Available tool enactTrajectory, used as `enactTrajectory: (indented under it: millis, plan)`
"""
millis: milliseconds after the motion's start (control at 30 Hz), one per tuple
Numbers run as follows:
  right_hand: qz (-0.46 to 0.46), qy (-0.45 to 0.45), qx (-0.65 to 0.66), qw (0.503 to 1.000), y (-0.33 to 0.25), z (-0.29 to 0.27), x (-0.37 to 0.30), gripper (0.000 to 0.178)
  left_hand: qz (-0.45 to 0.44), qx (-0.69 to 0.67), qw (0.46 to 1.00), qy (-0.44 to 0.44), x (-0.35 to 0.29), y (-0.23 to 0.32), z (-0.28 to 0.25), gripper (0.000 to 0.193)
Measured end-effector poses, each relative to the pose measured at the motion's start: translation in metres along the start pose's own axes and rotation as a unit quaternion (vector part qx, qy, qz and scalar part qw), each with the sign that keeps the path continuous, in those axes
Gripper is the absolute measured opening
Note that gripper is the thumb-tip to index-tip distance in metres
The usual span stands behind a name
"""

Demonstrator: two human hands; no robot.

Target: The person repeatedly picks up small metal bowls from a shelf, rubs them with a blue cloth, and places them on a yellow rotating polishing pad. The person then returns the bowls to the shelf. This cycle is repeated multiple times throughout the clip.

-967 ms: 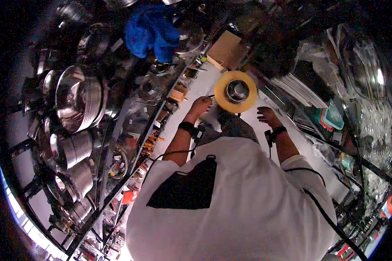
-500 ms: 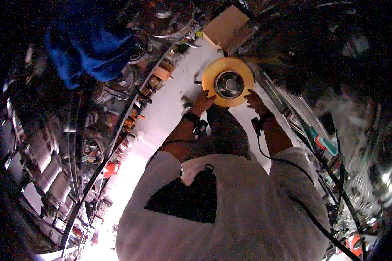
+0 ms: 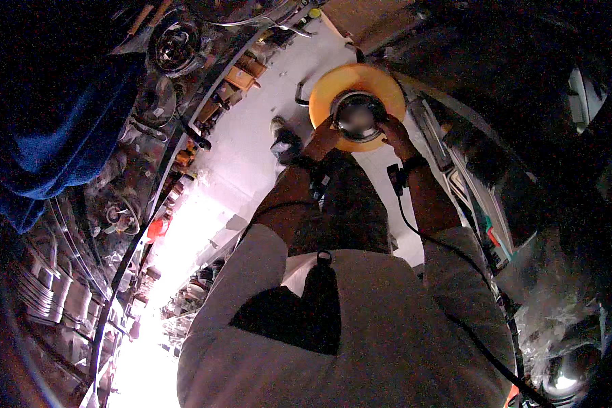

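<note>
In front of me is a wide, round yellow piece like a shallow ring or basin [image 3: 326, 88]. A round, shiny metal bowl [image 3: 358, 118] sits over its middle; its inside looks blurred. My left hand [image 3: 325, 138] grips the bowl's near left rim, fingers partly hidden. My right hand [image 3: 394, 133] has its fingers bent onto the rim's right side. Whether the bowl rests on the yellow piece or is held just above it, I cannot tell. Both wrists wear dark bands with small devices.
A white floor [image 3: 251, 149] runs beneath, with a dark curved handle [image 3: 300, 93] beside the yellow piece. Shelving with small orange boxes [image 3: 241, 77] lines the left, near a blue cloth [image 3: 81, 136]. A brown cardboard box [image 3: 364, 20] stands beyond; stacked flat panels [image 3: 466, 190] line the right.
My hands have moved inward from the yellow piece's near edge to the metal bowl's rim and taken hold of it. The view has shifted, and the yellow piece appears slightly higher.
</note>
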State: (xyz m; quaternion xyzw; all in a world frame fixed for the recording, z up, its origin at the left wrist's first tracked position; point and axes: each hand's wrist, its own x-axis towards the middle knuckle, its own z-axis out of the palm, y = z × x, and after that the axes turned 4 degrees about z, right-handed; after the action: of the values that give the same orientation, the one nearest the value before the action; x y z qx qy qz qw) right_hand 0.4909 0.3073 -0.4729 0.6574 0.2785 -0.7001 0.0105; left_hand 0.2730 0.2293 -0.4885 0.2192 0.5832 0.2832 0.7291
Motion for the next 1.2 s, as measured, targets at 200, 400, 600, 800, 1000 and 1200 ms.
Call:
enactTrajectory:
  millis: [200,400,600,800,1000,1200]
  plan:
    - [0.060,-0.007,0.041,0.997,0.015,-0.003,0.011,0.044,-0.006,-0.035,0.997,0.063,0.004,-0.001,0.007,0.041]
    - [0.091,0.012,0.177,0.980,0.012,0.003,-0.007,0.042,-0.021,-0.033,0.999,0.001,0.003,0.006,-0.001,0.041]
    - [-0.005,-0.005,0.243,0.970,-0.010,0.012,-0.065,0.055,0.177,-0.009,0.984,-0.010,-0.021,0.004,-0.012,0.034]
    - [-0.111,-0.122,0.366,0.916,-0.078,0.040,-0.148,0.058,0.186,-0.263,0.946,-0.044,-0.096,0.077,-0.024,0.045]
    - [-0.154,-0.171,0.247,0.941,-0.124,0.076,-0.156,0.039,0.248,-0.194,0.943,0.106,-0.200,0.186,-0.048,0.038]
    - [-0.303,-0.291,0.031,0.907,-0.229,0.148,-0.255,0.009,0.146,-0.456,0.878,0.008,-0.289,0.199,-0.094,0.046]
